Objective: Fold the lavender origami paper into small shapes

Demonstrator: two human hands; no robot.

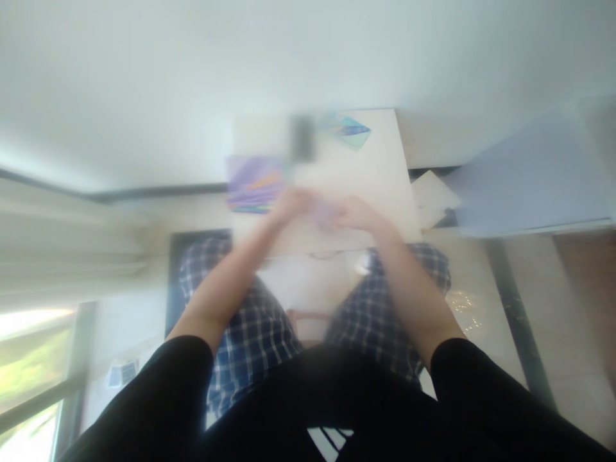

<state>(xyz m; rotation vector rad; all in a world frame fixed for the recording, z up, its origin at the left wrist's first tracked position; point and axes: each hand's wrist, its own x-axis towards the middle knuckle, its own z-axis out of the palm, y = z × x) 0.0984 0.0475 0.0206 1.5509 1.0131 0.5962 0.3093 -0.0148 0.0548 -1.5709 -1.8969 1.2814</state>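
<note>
The picture is smeared by motion. My left hand (291, 204) and my right hand (356, 215) meet over the near part of a small pale table (385, 173). Between them sits a small pale purple thing (325, 212), perhaps a piece of paper; I cannot make out who grips it or how. A purple patterned sheet (253, 183) lies just left of my left hand. A teal folded paper shape (349, 131) rests at the table's far end. A dark blurred object (302, 138) stands beside it.
White paper pieces (433, 199) lie off the table's right edge, next to a large pale blue board (534, 179). My checked-trousered knees (250, 301) sit under the table's near edge. A window and curtain are at the left, tiled floor at the right.
</note>
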